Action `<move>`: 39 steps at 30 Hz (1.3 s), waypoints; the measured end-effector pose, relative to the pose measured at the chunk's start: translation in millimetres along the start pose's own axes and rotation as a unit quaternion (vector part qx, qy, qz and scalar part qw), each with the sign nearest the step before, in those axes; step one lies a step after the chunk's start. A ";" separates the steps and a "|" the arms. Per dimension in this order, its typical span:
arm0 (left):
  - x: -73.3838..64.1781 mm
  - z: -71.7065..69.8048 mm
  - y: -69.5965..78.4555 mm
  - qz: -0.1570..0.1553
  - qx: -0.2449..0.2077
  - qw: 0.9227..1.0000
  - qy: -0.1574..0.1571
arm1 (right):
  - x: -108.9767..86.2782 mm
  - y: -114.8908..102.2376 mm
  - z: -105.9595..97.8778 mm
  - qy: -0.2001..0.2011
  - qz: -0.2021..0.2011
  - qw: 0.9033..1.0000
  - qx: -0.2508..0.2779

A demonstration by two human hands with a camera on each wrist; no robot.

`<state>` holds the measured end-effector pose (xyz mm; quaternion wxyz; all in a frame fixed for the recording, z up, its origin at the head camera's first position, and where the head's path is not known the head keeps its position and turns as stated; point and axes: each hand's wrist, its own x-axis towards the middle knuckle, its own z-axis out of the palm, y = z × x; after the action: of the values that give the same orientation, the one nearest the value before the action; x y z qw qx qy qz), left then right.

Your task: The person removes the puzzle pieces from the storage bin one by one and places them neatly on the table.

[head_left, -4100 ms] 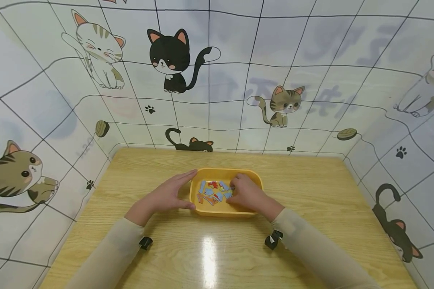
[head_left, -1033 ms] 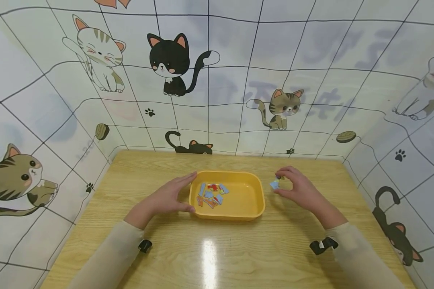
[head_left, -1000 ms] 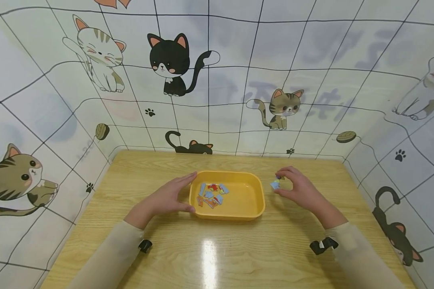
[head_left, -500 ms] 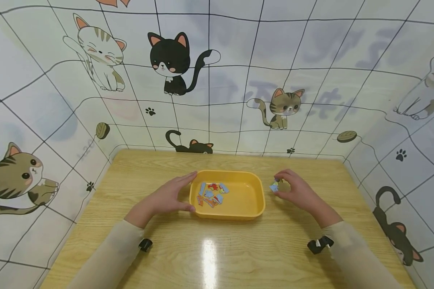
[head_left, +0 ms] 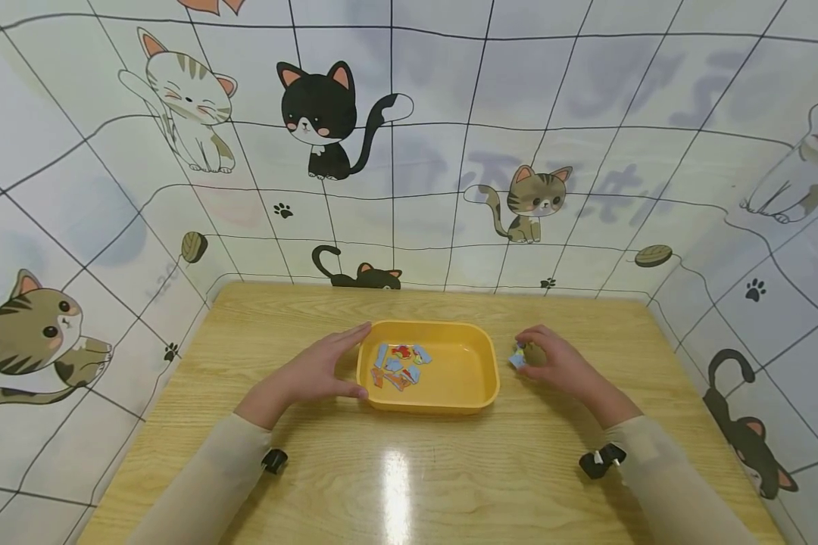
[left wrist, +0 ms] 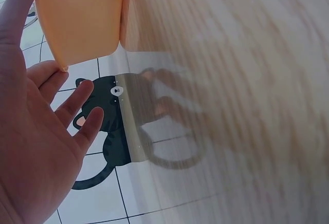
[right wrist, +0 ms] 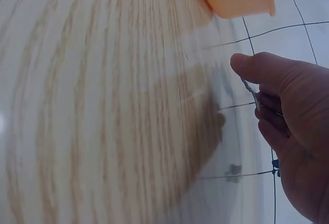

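A yellow tray stands on the wooden table, with several light-blue, orange and red puzzle pieces lying flat in its left half. Spread along the tray's left end, my left hand touches it near the two corners with thumb and index finger; its other fingers reach past the tray in the left wrist view. To the right of the tray, my right hand pinches a light-blue and yellow puzzle piece between thumb and fingers. The right wrist view shows that piece edge-on, just above the tabletop; the fingers hide part of it.
The wooden table reaches a wall covering printed with cats and grid lines at the back and sides. Black wrist cameras sit at both cuffs.
My right hand has come out of the tray to the right with a puzzle piece, and lately has lowered slightly towards the table. My left hand stays at the tray's left end.
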<state>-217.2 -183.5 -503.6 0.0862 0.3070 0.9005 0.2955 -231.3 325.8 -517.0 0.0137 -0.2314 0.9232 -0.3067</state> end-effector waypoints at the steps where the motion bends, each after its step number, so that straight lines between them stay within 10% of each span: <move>1: 0.2 0.1 -0.2 0.001 0.000 1.000 0.001 | 0.0 0.8 0.3 -0.001 0.000 1.000 0.003; 25: 1.9 1.1 -2.5 -0.009 -0.003 1.000 -0.006 | 2.8 11.8 2.9 -0.048 -0.003 0.999 0.013; 39: 1.6 1.9 -4.4 -0.007 -0.008 1.000 -0.001 | 0.7 8.5 6.3 0.010 -0.003 0.999 0.038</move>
<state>-220.1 -184.5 -507.6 0.0916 0.3002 0.9002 0.3019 -234.5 327.9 -526.9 0.0117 -0.2306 0.9103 -0.3436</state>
